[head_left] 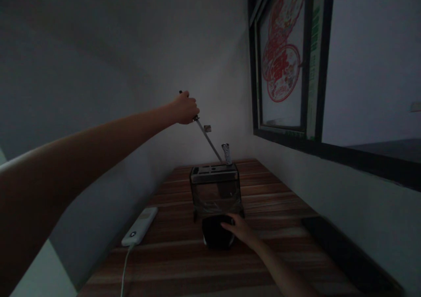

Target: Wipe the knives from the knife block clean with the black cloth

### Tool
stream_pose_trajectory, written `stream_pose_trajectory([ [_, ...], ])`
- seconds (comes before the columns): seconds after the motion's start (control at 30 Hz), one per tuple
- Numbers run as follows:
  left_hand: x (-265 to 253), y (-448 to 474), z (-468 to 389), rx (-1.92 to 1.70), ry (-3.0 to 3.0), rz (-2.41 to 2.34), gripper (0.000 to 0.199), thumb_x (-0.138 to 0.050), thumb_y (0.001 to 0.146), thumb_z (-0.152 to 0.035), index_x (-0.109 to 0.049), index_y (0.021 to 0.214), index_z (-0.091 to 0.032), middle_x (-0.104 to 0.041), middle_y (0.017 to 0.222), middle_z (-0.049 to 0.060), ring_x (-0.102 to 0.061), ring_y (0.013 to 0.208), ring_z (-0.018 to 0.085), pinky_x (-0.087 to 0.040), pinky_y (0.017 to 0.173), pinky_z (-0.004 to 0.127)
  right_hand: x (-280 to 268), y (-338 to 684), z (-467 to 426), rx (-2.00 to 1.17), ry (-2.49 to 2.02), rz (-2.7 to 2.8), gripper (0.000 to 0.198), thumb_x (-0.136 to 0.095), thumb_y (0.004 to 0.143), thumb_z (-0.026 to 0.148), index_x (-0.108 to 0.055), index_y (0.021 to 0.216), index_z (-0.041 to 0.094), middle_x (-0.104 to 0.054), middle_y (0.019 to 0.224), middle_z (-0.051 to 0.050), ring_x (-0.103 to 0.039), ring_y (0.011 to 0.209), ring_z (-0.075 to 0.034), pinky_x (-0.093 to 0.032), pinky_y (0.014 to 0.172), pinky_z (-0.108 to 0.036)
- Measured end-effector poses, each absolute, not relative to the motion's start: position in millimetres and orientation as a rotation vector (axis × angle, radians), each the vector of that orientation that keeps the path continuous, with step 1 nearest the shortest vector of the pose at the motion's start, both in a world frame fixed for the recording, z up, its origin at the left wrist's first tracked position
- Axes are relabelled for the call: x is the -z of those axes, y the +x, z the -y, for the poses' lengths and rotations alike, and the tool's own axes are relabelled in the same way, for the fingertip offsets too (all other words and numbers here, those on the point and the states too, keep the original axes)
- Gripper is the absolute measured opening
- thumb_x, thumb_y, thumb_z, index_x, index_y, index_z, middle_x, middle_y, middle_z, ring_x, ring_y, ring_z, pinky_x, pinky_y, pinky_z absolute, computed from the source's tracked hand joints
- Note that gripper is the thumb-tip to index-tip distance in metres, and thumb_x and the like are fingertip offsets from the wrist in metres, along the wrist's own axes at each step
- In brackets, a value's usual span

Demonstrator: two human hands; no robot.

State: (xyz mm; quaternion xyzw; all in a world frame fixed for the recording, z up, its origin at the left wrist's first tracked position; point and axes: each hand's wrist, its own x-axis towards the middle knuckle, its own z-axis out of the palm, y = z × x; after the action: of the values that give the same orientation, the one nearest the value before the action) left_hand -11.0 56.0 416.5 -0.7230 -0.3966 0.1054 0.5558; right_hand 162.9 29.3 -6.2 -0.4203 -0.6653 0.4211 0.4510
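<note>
My left hand (186, 108) is closed in a fist around the dark handle of a long, thin metal rod, which looks like a sharpening steel (209, 140). It slants down to the right, its lower end at the back of a see-through knife block (215, 196) with a slotted dark top. Whether the tip is inside the block cannot be made out. A shiny patterned handle (226, 153) sticks up from the block's right end. In front of the block, my right hand (237, 227) grips the right side of a black object with pale lower edges (215, 232); its kind is unclear.
The wood-striped table (177, 262) runs back to the wall. At left lies a white power strip (141, 227) with its cord (125, 266) trailing forward. A dark flat panel (348, 255) is at right, below a framed window (283, 60) with red decoration.
</note>
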Motion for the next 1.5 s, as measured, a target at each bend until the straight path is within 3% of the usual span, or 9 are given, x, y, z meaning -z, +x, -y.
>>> stream_pose_trajectory([
  [0.13,-414,-30,-50,-0.15,-1.77,1.071,0.026,-0.052,0.08,-0.025,-0.057,0.09,-0.002,-0.062,0.085,0.013,-0.054,0.086,0.022,-0.038,0.083,0.044,4,163,-28,-1.027,-1.076,1.626,0.039,-0.07,0.061,0.038,-0.068,0.094,0.017,-0.067,0.096,-0.008,-0.059,0.098,-0.028,-0.041,0.093,-0.046],
  [0.23,-396,-38,-46,-0.157,-1.846,1.118,0.023,-0.051,0.081,-0.025,-0.057,0.095,-0.008,-0.06,0.088,0.011,-0.056,0.083,0.022,-0.043,0.073,0.036,5,162,-28,-1.018,-1.093,1.615,0.042,-0.071,0.059,0.04,-0.068,0.094,0.017,-0.067,0.098,-0.008,-0.059,0.1,-0.029,-0.04,0.094,-0.047],
  [0.4,-346,-29,-29,0.015,-2.217,1.111,0.022,-0.047,0.083,-0.033,-0.061,0.088,-0.017,-0.063,0.084,0.005,-0.058,0.073,0.018,-0.041,0.061,0.026,9,162,-29,-1.005,-1.102,1.592,0.046,-0.07,0.059,0.044,-0.067,0.096,0.017,-0.066,0.1,-0.009,-0.058,0.1,-0.029,-0.04,0.094,-0.048],
  [0.57,-273,-6,-19,0.325,-2.835,1.129,0.024,-0.049,0.082,-0.036,-0.06,0.081,-0.015,-0.063,0.068,0.001,-0.057,0.063,0.012,-0.039,0.058,0.02,14,162,-30,-0.987,-1.137,1.543,0.047,-0.071,0.056,0.047,-0.068,0.094,0.019,-0.065,0.097,-0.007,-0.058,0.1,-0.028,-0.041,0.093,-0.045],
  [0.7,-190,7,-17,0.868,-3.318,1.332,0.03,-0.042,0.084,-0.042,-0.053,0.079,-0.015,-0.06,0.06,-0.001,-0.055,0.05,0.01,-0.041,0.051,0.02,14,162,-34,-1.033,-1.09,1.498,0.051,-0.072,0.055,0.05,-0.067,0.095,0.018,-0.065,0.098,-0.007,-0.057,0.102,-0.028,-0.04,0.094,-0.044],
  [0.87,-95,8,-8,1.352,-3.307,1.406,0.027,-0.052,0.078,-0.042,-0.054,0.073,-0.016,-0.06,0.06,0.0,-0.057,0.057,0.013,-0.045,0.059,0.023,-3,164,-31,-1.047,-0.929,1.454,0.05,-0.069,0.06,0.051,-0.065,0.098,0.019,-0.067,0.102,-0.007,-0.056,0.105,-0.027,-0.037,0.097,-0.044],
  [1.07,-33,4,1,1.654,-3.093,1.824,0.031,-0.052,0.075,-0.049,-0.052,0.08,-0.018,-0.046,0.047,-0.006,-0.042,0.037,0.01,-0.035,0.04,0.022,-32,160,-33,-0.992,-1.018,1.071,0.054,-0.062,0.066,0.049,-0.058,0.109,0.017,-0.061,0.114,-0.009,-0.053,0.11,-0.024,-0.039,0.096,-0.037],
  [1.27,-15,-2,0,1.707,-2.795,1.821,0.025,-0.054,0.076,-0.041,-0.055,0.072,-0.016,-0.054,0.063,-0.002,-0.05,0.06,0.013,-0.039,0.056,0.023,-31,159,-41,-1.091,-0.895,0.949,0.056,-0.059,0.069,0.049,-0.054,0.115,0.018,-0.064,0.109,-0.007,-0.058,0.103,-0.022,-0.047,0.086,-0.032],
  [1.5,-16,5,20,1.67,-2.861,1.853,0.024,-0.055,0.076,-0.037,-0.06,0.087,-0.016,-0.062,0.081,0.002,-0.056,0.075,0.017,-0.043,0.069,0.025,-24,151,-30,-1.121,-0.899,0.979,0.061,-0.057,0.068,0.054,-0.051,0.12,0.021,-0.061,0.115,-0.005,-0.055,0.108,-0.023,-0.045,0.088,-0.033],
])
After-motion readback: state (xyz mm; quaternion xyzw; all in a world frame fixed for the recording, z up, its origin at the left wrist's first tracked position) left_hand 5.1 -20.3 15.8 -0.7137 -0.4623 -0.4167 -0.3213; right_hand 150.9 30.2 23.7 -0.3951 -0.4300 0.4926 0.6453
